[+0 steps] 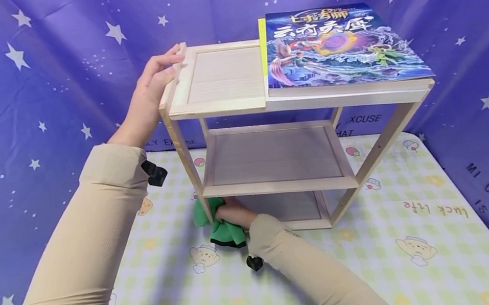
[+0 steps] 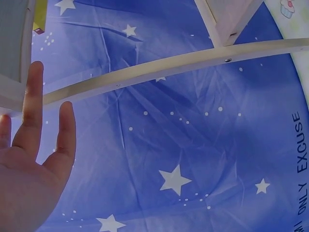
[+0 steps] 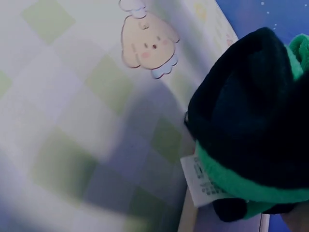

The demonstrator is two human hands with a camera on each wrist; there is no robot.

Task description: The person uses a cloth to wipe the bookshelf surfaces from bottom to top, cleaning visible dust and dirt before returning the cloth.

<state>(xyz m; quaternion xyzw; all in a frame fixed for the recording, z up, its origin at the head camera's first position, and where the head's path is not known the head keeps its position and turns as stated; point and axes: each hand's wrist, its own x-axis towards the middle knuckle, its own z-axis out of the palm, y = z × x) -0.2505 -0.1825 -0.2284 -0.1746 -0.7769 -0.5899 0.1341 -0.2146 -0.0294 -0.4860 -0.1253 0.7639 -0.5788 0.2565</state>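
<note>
A small three-tier wooden shelf (image 1: 276, 184) stands on the covered table. My left hand (image 1: 154, 84) rests against the shelf's top left end, its fingertips touching the raised end rail. In the left wrist view, the fingers of that hand (image 2: 36, 150) look mostly straight beside the pale wood. Low down by the shelf's front left leg, my right hand (image 1: 234, 211) grips a soft green and black plush toy (image 1: 228, 233). Some of the toy is behind the leg. The right wrist view shows its dark underside (image 3: 241, 116) and a white label (image 3: 199, 181).
A thick illustrated book (image 1: 342, 47) lies on the right of the shelf top, with a yellow edge showing beside it. Purple star-patterned cloth (image 1: 52, 69) hangs behind and at the sides. The table has a green-checked cover (image 1: 380, 268) with cartoon prints.
</note>
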